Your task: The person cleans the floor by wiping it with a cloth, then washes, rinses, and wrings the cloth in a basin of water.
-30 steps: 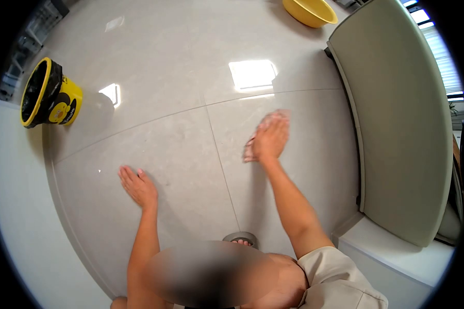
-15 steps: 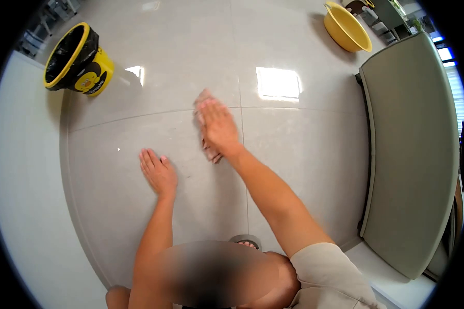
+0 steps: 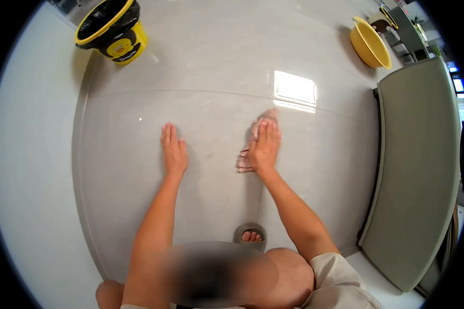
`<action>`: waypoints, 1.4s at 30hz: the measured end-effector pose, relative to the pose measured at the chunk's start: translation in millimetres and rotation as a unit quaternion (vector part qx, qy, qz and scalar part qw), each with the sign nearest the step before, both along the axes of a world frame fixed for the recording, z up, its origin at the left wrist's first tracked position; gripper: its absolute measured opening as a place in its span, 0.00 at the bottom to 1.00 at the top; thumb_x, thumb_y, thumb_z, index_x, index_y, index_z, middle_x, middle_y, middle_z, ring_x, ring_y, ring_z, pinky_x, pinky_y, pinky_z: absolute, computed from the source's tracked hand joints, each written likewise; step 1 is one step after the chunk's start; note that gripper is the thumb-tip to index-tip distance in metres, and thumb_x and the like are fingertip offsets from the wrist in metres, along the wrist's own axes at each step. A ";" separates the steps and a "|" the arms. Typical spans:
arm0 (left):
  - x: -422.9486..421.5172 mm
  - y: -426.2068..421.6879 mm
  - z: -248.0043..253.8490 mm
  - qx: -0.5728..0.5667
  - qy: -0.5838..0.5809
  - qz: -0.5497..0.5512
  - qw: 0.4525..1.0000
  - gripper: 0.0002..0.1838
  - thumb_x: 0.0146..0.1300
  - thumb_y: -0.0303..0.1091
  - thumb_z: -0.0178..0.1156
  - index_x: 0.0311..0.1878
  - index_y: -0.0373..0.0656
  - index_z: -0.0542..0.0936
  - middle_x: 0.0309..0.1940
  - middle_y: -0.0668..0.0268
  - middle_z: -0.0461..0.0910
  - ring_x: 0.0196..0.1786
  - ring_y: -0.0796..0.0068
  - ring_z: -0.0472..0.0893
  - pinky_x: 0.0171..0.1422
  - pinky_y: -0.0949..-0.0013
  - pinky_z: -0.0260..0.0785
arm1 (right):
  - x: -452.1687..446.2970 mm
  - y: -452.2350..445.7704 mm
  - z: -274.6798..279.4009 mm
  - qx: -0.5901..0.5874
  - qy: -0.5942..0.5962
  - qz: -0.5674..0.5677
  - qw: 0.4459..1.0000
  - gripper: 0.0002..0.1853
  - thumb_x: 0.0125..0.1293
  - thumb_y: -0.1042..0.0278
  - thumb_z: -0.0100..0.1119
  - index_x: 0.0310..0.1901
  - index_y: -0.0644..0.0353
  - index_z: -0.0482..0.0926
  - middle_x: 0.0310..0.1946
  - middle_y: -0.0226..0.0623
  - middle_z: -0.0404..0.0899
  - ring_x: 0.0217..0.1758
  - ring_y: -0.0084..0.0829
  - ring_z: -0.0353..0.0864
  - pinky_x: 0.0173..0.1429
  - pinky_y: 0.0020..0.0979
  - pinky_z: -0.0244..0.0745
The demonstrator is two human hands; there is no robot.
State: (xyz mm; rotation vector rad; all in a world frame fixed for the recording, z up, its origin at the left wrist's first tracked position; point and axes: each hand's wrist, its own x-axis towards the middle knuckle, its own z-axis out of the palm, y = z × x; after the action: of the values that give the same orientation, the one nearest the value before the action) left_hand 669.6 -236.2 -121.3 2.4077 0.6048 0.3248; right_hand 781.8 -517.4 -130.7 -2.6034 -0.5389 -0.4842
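Observation:
My right hand (image 3: 265, 147) holds a crumpled pinkish-brown cloth (image 3: 245, 162) against the glossy grey tiled floor (image 3: 211, 195), its fingers laid along the top. Cloth sticks out beyond the fingertips and on the hand's left side; the part under the palm is hidden. To the left, my left hand (image 3: 174, 149) rests flat on the tiles, open and with nothing in it. A tiny white speck (image 3: 140, 119) lies on the floor beyond that hand, to its left.
A yellow-and-black bin (image 3: 122, 47) with a black liner stands at the far left by a white wall panel (image 3: 36, 154). A yellow basin (image 3: 368, 44) sits at the far right. A grey-green padded piece of furniture (image 3: 417, 170) borders the right side. My sandalled foot (image 3: 251, 237) is close behind.
My right hand and the cloth have slid right and closer to my body, reaching the tile seam. The left hand stays nearly in place on the floor. The whole view has shifted.

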 end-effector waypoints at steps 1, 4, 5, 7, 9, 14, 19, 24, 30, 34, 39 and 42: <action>-4.3 5.0 1.5 -0.026 -0.002 -0.009 1.000 0.32 0.79 0.32 0.51 0.82 0.28 0.63 0.86 0.46 0.58 0.89 0.46 0.53 0.92 0.49 0.44 | -3.7 25.6 -4.9 -0.010 -0.006 0.020 1.000 0.35 0.67 0.70 0.62 0.76 0.70 0.71 0.75 0.57 0.73 0.84 0.58 0.65 0.88 0.61 0.50; -23.9 14.3 13.5 -0.060 -0.001 -0.033 0.998 0.33 0.76 0.29 0.52 0.82 0.28 0.63 0.86 0.46 0.57 0.89 0.45 0.54 0.92 0.51 0.47 | -7.9 104.3 -9.5 -0.001 0.003 0.097 0.995 0.34 0.67 0.72 0.61 0.75 0.71 0.71 0.74 0.57 0.74 0.83 0.59 0.66 0.88 0.61 0.51; -32.0 16.6 18.1 -0.064 0.000 -0.040 0.997 0.33 0.76 0.28 0.52 0.81 0.28 0.63 0.86 0.45 0.57 0.89 0.45 0.54 0.92 0.51 0.48 | -8.8 129.9 1.4 0.026 0.025 0.137 0.990 0.33 0.68 0.73 0.60 0.75 0.70 0.71 0.74 0.57 0.74 0.83 0.58 0.66 0.88 0.61 0.52; -47.8 21.6 20.0 -0.050 0.010 -0.029 0.998 0.33 0.75 0.28 0.53 0.81 0.28 0.64 0.86 0.45 0.58 0.88 0.45 0.55 0.91 0.51 0.49 | -1.1 155.4 6.3 0.070 0.062 0.208 0.974 0.33 0.70 0.74 0.58 0.77 0.66 0.70 0.75 0.56 0.73 0.84 0.55 0.66 0.87 0.59 0.54; -59.2 25.6 16.2 -0.019 0.017 -0.027 0.999 0.33 0.75 0.27 0.53 0.81 0.28 0.64 0.85 0.46 0.59 0.88 0.44 0.56 0.91 0.51 0.49 | 5.1 166.9 6.0 0.104 0.094 0.266 0.954 0.33 0.70 0.75 0.57 0.78 0.62 0.70 0.76 0.54 0.72 0.84 0.53 0.66 0.87 0.55 0.58; -75.9 33.0 11.4 0.057 0.040 -0.001 0.998 0.33 0.73 0.26 0.54 0.81 0.29 0.65 0.84 0.47 0.61 0.87 0.44 0.57 0.90 0.49 0.51 | -12.9 89.9 5.8 0.318 0.264 0.130 0.901 0.36 0.69 0.87 0.49 0.79 0.58 0.69 0.79 0.52 0.70 0.84 0.54 0.65 0.86 0.49 0.61; -74.6 34.4 1.1 0.079 0.009 -0.004 0.997 0.33 0.71 0.24 0.53 0.79 0.28 0.66 0.84 0.48 0.61 0.88 0.45 0.56 0.91 0.50 0.52 | -59.3 66.4 2.3 0.145 0.110 0.105 0.978 0.34 0.71 0.82 0.53 0.80 0.65 0.66 0.80 0.52 0.68 0.85 0.55 0.63 0.88 0.51 0.52; -88.4 46.8 13.1 -0.001 -0.010 0.000 1.000 0.33 0.69 0.22 0.51 0.79 0.28 0.67 0.83 0.45 0.62 0.87 0.43 0.58 0.90 0.51 0.54 | -75.8 181.4 2.0 0.138 0.091 0.097 0.981 0.44 0.62 0.76 0.67 0.81 0.66 0.63 0.79 0.57 0.68 0.86 0.58 0.61 0.89 0.61 0.45; -118.6 61.9 36.9 0.024 0.018 0.021 0.999 0.34 0.68 0.21 0.50 0.79 0.28 0.67 0.82 0.43 0.63 0.85 0.41 0.61 0.89 0.49 0.56 | -53.7 308.7 -8.1 0.193 0.068 0.160 0.966 0.40 0.63 0.77 0.65 0.79 0.66 0.67 0.78 0.56 0.69 0.83 0.57 0.65 0.88 0.60 0.48; -117.0 82.2 52.1 0.063 0.044 0.029 0.997 0.34 0.67 0.21 0.51 0.78 0.28 0.68 0.82 0.44 0.63 0.86 0.43 0.61 0.89 0.50 0.57 | -42.2 305.5 7.5 0.318 0.132 0.223 0.912 0.35 0.67 0.79 0.59 0.77 0.63 0.69 0.77 0.54 0.71 0.81 0.55 0.68 0.87 0.56 0.56; -69.6 100.2 81.1 0.094 0.117 -0.012 0.989 0.33 0.68 0.23 0.54 0.77 0.29 0.70 0.81 0.46 0.66 0.86 0.47 0.61 0.89 0.52 0.57 | 0.9 223.7 27.0 0.311 0.249 0.161 0.903 0.33 0.69 0.87 0.49 0.77 0.59 0.71 0.77 0.51 0.72 0.79 0.56 0.72 0.82 0.46 0.68; -45.7 132.3 78.5 0.114 0.144 -0.129 0.975 0.32 0.68 0.23 0.54 0.77 0.29 0.70 0.81 0.47 0.66 0.86 0.49 0.61 0.89 0.53 0.56 | 31.9 197.8 27.7 0.251 0.240 0.174 0.922 0.35 0.68 0.86 0.48 0.78 0.59 0.70 0.77 0.51 0.72 0.81 0.56 0.68 0.86 0.49 0.61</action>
State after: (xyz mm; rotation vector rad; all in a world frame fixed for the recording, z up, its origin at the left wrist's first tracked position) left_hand 623.9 -103.9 -42.8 2.7436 0.3860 -0.0715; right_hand 813.7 -319.6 -103.0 -1.9704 -0.5939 0.1279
